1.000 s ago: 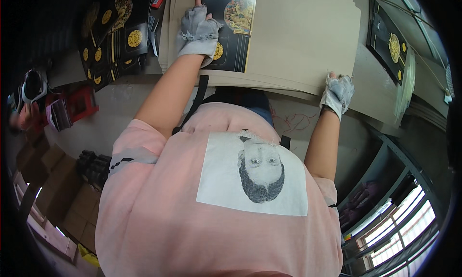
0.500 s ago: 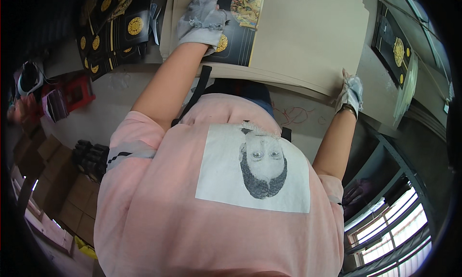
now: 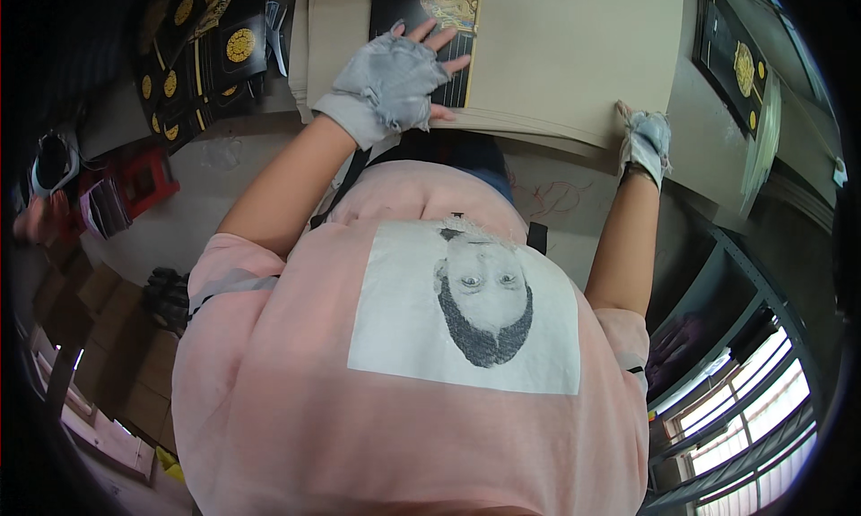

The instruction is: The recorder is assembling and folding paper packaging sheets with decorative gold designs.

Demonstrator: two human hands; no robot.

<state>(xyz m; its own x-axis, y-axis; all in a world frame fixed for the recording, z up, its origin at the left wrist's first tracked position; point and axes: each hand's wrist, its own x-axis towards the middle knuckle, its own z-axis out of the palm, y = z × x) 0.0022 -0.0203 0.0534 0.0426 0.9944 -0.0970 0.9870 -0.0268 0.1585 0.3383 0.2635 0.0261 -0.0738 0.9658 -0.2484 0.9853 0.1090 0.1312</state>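
My left hand (image 3: 390, 81), in a grey fingerless glove, spreads its fingers over the lower part of a black printed sheet (image 3: 395, 3) with gold designs. Whether the palm touches the sheet is hard to tell. The sheet lies on the left part of a stack of beige boards (image 3: 574, 45). At the near right corner of the stack is my right hand (image 3: 646, 141), gloved the same way. Its thumb lies over the board edge and the other fingers are mostly hidden, apparently closed round that edge.
Black and gold printed pieces (image 3: 215, 50) are piled at the far left, and another black printed stack (image 3: 737, 63) lies at the right. A red plastic stool (image 3: 148, 180) stands lower left. Metal shelving (image 3: 731, 274) is at the right, near a window.
My left hand has come nearer to me and its fingers have spread, uncovering more of the black sheet's upper left. My right hand stays at the board corner. The whole view has shifted slightly.
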